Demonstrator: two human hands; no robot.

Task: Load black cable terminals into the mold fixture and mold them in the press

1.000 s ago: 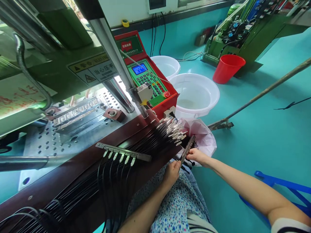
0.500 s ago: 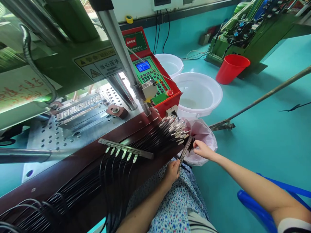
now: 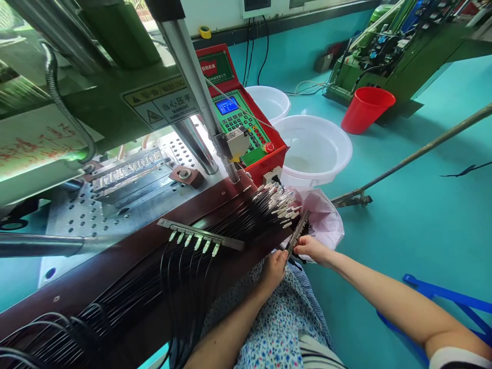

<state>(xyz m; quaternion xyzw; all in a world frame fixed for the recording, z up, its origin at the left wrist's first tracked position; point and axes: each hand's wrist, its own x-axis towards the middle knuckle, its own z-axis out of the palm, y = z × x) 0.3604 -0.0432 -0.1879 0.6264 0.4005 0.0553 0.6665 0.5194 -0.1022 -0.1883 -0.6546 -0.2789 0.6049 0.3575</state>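
My left hand [image 3: 273, 271] and my right hand [image 3: 310, 249] both pinch a narrow metal bar [image 3: 298, 233] from either side, near its lower end, and hold it tilted over my lap. Just beyond it, a dense bundle of black cables with metal connector ends [image 3: 274, 207] fans across the dark red work ledge [image 3: 126, 266]. A second metal bar [image 3: 202, 234] rests on the cables on that ledge, with several connectors held in a row beneath it. Cables hang down below the ledge, and my floral-patterned lap cloth [image 3: 274, 328] lies under my hands.
To the left stands a moulding machine with a metal mould [image 3: 128, 174] and a perforated plate [image 3: 82, 218]. Its red-and-green control panel [image 3: 240, 120] is beyond my hands. A pink plastic bag [image 3: 323, 220], white tubs [image 3: 311, 146], a red bucket [image 3: 365, 108] and a long pole [image 3: 415, 154] occupy the floor.
My right hand has swung back from the right to the bar, and the bar now tilts differently. The head view has shifted slightly.
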